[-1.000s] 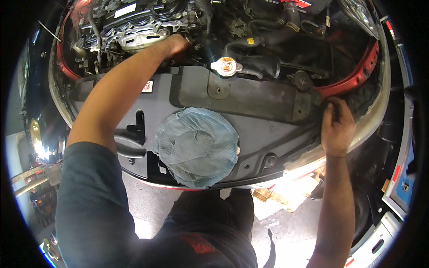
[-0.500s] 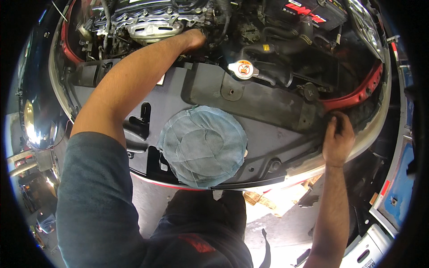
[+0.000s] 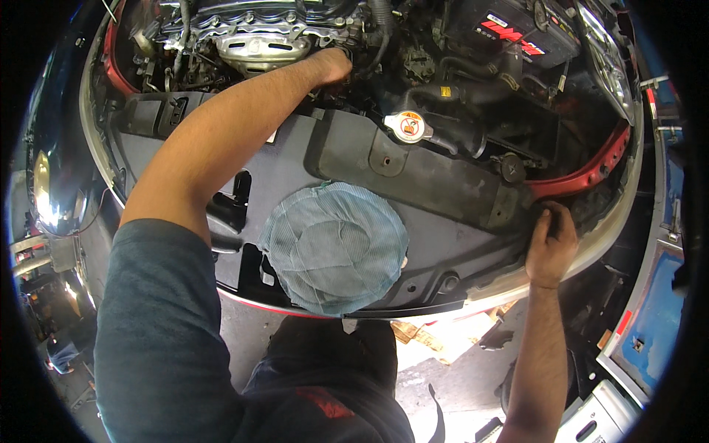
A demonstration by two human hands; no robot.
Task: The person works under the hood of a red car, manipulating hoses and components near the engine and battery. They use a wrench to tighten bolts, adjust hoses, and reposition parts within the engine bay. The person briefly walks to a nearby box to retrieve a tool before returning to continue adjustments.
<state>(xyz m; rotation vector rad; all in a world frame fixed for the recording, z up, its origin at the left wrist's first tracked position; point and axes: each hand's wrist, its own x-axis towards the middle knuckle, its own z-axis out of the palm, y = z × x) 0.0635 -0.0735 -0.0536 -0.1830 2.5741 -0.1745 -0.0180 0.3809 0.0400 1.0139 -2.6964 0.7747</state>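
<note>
My left hand (image 3: 337, 66) reaches down into the engine bay beside the silver exhaust heat shield (image 3: 264, 50). Its fingers are out of sight among the dark parts, so what they touch cannot be made out. On the right, my right hand (image 3: 552, 247) rests at the corner of the black radiator cover panel (image 3: 436, 229), below the red body edge. Its fingers are loosely bent and a little apart, and no object shows in them. Between my arms, a round grey-blue cloth cover (image 3: 336, 247) lies on the panel.
A radiator cap (image 3: 408, 127) with a warning label sits behind the panel. Dark hoses (image 3: 473, 68) run near it. The battery (image 3: 517, 33) stands at the far right. A blue and grey cabinet (image 3: 653, 310) is beyond the right fender. Wooden pieces (image 3: 428, 336) lie below the bumper.
The whole view has shifted slightly, with the engine bay sitting a bit lower in the picture. Both hands stay at about the same places on the car.
</note>
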